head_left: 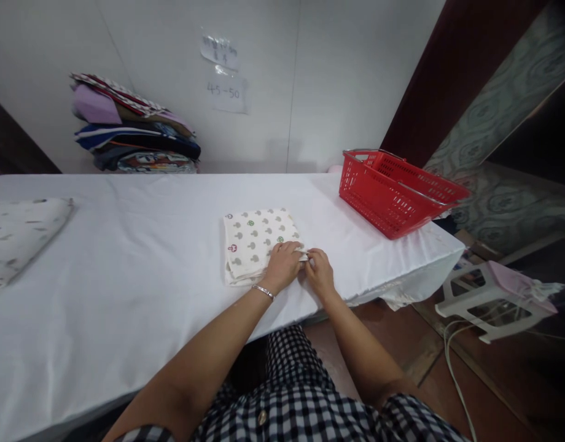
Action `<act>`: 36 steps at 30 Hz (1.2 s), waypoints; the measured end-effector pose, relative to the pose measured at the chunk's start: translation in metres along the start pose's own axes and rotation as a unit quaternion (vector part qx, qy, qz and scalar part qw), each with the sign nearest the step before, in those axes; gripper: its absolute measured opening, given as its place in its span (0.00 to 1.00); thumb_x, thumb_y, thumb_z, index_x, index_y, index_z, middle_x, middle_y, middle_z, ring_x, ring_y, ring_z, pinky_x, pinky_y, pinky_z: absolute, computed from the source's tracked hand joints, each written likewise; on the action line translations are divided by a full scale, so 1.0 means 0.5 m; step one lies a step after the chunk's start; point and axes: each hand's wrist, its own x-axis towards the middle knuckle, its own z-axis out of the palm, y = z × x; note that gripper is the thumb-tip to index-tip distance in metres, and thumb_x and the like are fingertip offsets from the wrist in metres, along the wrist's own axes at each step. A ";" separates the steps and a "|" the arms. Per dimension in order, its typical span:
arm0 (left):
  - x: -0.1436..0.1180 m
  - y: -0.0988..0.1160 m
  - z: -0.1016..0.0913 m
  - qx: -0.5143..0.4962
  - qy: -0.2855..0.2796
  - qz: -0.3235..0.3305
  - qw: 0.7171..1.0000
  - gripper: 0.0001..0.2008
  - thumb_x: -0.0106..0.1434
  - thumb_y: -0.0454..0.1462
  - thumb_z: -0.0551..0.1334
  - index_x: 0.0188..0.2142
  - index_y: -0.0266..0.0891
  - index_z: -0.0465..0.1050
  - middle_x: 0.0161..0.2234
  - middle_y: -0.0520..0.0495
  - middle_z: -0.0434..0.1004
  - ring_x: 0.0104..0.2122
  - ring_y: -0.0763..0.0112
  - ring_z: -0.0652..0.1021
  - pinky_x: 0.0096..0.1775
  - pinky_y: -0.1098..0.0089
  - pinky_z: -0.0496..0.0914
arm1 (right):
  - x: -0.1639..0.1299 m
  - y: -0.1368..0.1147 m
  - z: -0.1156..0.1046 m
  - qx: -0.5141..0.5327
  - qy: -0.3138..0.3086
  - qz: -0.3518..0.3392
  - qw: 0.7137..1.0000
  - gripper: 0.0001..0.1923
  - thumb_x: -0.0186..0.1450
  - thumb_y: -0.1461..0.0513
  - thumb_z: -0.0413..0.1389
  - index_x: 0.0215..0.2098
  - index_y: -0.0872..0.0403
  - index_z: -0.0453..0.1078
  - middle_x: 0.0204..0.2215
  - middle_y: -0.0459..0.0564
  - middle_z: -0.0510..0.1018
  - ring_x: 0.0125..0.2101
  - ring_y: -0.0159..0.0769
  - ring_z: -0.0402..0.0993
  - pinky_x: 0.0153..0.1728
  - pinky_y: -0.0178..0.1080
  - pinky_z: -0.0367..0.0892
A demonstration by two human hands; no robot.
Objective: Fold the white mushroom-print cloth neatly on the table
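A folded white cloth [250,236] with a print of small grey, green and red tree-like or mushroom-like shapes lies on the white-covered table [139,245]. My left hand [285,264], with a silver bracelet at the wrist, rests on the cloth's near right corner, its fingers bent over the edge. At that same corner my right hand [318,270] pinches the cloth's edge between thumb and fingers. The layers beneath both hands are partly hidden.
On the table's right end stands a red plastic basket [388,190]. Another folded printed cloth [19,239] lies far left. A stack of folded fabrics [135,132] rests against the wall. Right of the table are a white plastic stool [494,298] and a cable [455,374] on the floor.
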 end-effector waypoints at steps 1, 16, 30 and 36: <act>-0.003 -0.001 -0.002 -0.001 -0.001 -0.003 1.000 0.11 0.59 0.31 0.57 0.40 0.41 0.74 0.50 0.45 0.70 0.50 0.60 0.68 0.50 0.57 0.61 | -0.001 0.002 0.001 0.004 0.001 0.000 1.000 0.08 0.61 0.66 0.48 0.36 0.52 0.67 0.41 0.53 0.71 0.45 0.40 0.65 0.48 0.43 0.63; -0.006 -0.014 0.006 -0.055 0.044 -0.012 0.997 0.10 0.62 0.30 0.53 0.36 0.39 0.72 0.52 0.44 0.69 0.53 0.66 0.67 0.52 0.63 0.63 | -0.003 0.012 0.006 0.043 -0.012 0.001 0.999 0.11 0.66 0.64 0.46 0.39 0.53 0.69 0.41 0.53 0.72 0.44 0.38 0.67 0.47 0.42 0.65; -0.004 0.005 0.011 -0.001 0.015 -0.020 1.000 0.09 0.63 0.34 0.55 0.36 0.40 0.75 0.51 0.44 0.70 0.52 0.61 0.67 0.50 0.57 0.62 | -0.002 0.008 0.004 0.030 -0.010 0.006 0.999 0.11 0.65 0.64 0.46 0.37 0.52 0.70 0.39 0.53 0.73 0.43 0.38 0.67 0.47 0.43 0.65; -0.009 -0.003 0.021 -0.023 0.028 0.003 0.999 0.09 0.64 0.34 0.54 0.36 0.39 0.74 0.50 0.45 0.71 0.52 0.63 0.67 0.51 0.59 0.62 | -0.004 0.001 0.001 0.013 -0.008 -0.012 1.000 0.10 0.62 0.65 0.49 0.40 0.53 0.69 0.42 0.54 0.72 0.45 0.40 0.67 0.48 0.44 0.65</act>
